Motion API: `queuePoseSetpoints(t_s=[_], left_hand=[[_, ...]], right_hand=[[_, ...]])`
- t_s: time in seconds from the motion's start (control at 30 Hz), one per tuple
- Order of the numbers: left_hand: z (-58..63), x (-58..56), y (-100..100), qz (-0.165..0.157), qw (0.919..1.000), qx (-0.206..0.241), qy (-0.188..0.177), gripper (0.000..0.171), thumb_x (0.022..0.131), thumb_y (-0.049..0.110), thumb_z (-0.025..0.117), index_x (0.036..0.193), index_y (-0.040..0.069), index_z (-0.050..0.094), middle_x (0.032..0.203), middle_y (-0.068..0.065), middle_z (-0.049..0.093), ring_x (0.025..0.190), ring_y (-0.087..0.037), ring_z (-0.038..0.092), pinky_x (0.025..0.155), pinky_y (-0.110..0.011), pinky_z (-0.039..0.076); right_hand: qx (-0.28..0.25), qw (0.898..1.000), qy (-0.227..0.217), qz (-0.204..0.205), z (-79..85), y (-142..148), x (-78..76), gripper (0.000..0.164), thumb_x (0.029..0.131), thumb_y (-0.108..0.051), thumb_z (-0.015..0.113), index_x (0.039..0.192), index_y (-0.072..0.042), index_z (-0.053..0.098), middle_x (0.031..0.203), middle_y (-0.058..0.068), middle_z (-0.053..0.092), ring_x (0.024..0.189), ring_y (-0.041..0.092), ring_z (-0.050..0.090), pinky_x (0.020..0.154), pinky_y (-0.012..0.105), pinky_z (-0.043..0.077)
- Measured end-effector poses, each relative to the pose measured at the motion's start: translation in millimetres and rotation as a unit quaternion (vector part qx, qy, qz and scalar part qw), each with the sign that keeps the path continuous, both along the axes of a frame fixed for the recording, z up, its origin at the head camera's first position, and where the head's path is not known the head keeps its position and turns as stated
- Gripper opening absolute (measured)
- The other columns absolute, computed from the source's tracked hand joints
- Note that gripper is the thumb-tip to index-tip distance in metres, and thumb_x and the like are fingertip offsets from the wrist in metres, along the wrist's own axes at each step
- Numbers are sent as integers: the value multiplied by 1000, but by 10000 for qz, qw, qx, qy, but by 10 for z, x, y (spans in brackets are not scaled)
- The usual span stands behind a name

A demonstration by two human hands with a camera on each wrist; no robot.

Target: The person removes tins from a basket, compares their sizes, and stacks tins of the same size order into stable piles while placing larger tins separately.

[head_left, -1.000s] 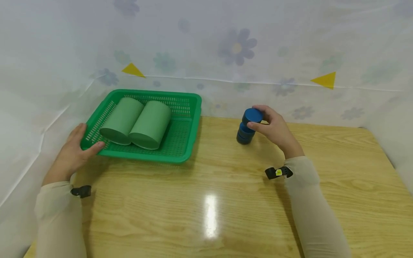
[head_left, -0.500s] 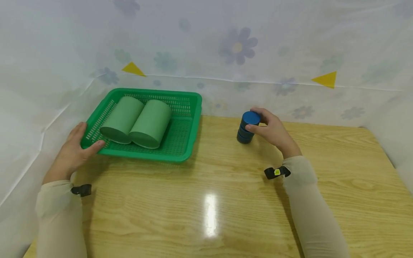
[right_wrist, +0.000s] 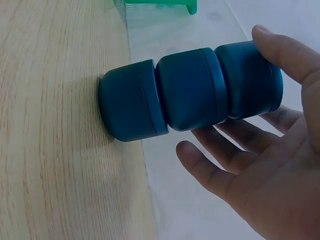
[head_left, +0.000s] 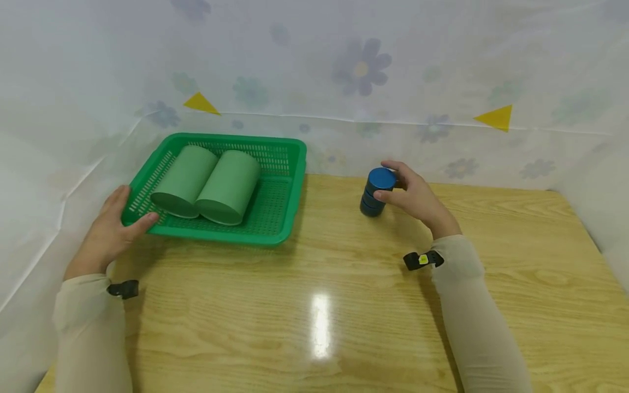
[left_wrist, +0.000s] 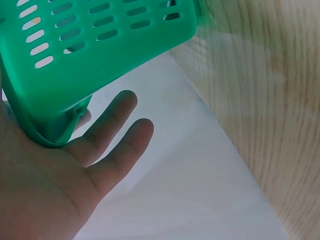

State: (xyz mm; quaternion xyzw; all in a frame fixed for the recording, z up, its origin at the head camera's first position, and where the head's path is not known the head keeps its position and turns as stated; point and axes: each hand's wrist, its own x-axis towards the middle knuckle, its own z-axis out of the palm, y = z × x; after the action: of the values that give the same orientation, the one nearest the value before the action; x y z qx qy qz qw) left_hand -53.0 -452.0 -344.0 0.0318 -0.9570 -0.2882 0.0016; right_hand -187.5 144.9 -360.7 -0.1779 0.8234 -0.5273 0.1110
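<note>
Three small dark-blue lidded tins stand stacked on the wooden table: the bottom tin (right_wrist: 127, 102), the middle tin (right_wrist: 187, 89) and the top tin (right_wrist: 245, 77). My right hand (head_left: 417, 201) holds the top tin, thumb on the near side and fingers around the far side. In the right wrist view the stack sits slightly uneven, each tin resting on the one below. At the left, my left hand (head_left: 105, 234) grips the corner of a green plastic basket (head_left: 221, 236), thumb over the rim and fingers outside. Two light-green cylinders (head_left: 184, 180) lie side by side in it.
The wooden table (head_left: 245, 316) carries a bright light reflection in its middle. A white flowered curtain (head_left: 304, 65) closes off the back and sides, with two yellow triangles (head_left: 496, 118) on it. Basket and tins stand near the back edge.
The right hand has lowered the top tin onto the middle one, shifting slightly left and down to line it up. The left hand and basket have stayed in place.
</note>
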Motion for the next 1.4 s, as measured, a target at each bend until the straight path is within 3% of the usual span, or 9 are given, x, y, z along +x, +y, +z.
queuePoseSetpoints(t_s=[0.13, 0.23, 0.43, 0.6, 1.4], left_hand=[[-2, -3, -6, -2, 10000, 10, 8, 93, 104, 45, 52, 161, 6, -9, 165, -21, -14, 147, -52, -7, 112, -73, 5], [-1, -6, -10, -5, 10000, -11, -5, 93, 104, 45, 52, 161, 5, -9, 165, -22, -14, 147, -52, -7, 112, -73, 4], [-3, -22, -7, -21, 10000, -65, -19, 92, 104, 43, 52, 160, 3, -9, 164, -24, -14, 147, -53, -7, 113, -71, 4], [2, -25, -1, -22, 10000, -28, -33, 92, 104, 44, 52, 160, 4, -9, 165, -23, -15, 147, -52, -8, 112, -71, 3], [21, -14, 11, 1, 10000, 20, -34, 92, 104, 44, 52, 160, 4, -9, 165, -22, -14, 148, -50, -8, 113, -71, 3]], right_hand=[[180, 9997, -121, 90, 15, 27, -2, 87, 94, -34, 75, 162, -20, 23, 155, 15, 37, 141, 38, 36, 106, 60, 38], [352, 9986, -262, 279, -1, 44, -11, 89, 93, -30, 76, 162, -15, 21, 153, 17, 38, 140, 39, 37, 107, 60, 37], [737, 9946, -481, 555, -98, 41, -41, 79, 94, -23, 75, 155, -2, 31, 145, 23, 46, 131, 43, 48, 106, 59, 39], [1104, 9914, -523, 466, -165, 34, -62, 68, 95, -23, 74, 148, 1, 40, 138, 24, 51, 124, 43, 51, 103, 58, 42], [1478, 9871, -598, 167, -250, 2, -99, 74, 95, -31, 72, 153, -1, 36, 142, 24, 49, 129, 43, 49, 104, 60, 40]])
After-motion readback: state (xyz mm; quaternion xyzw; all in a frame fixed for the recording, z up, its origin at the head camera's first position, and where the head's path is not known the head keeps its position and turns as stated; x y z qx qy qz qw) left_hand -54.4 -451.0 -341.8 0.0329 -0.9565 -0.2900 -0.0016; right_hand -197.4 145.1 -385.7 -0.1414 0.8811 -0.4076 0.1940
